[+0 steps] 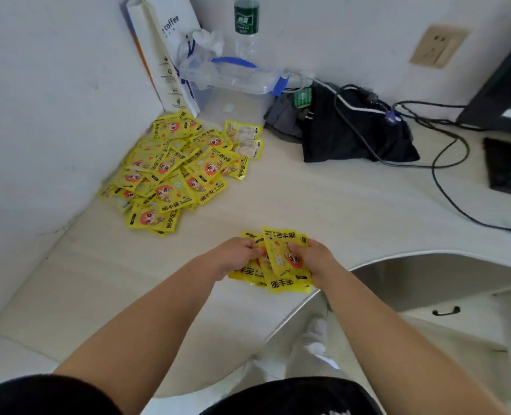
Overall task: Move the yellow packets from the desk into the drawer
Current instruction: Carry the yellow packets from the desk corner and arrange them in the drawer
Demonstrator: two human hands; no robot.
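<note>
A big heap of yellow packets [176, 172] lies on the pale desk [323, 199] in the left corner by the wall. Near the desk's front edge, both hands grip a small stack of yellow packets [281, 262]. My left hand [239, 253] clasps the stack's left side and my right hand [314, 259] clasps its right side, thumbs on top. A white drawer front with a black handle [445, 310] shows below the desk at the right; the drawer looks closed.
A clear plastic box with blue clips [233, 85], a paper coffee bag [164, 52] and a water bottle [246, 25] stand at the back. A black pouch with cables [353, 130] lies mid-right, beside a monitor [505, 85] and keyboard [508, 169].
</note>
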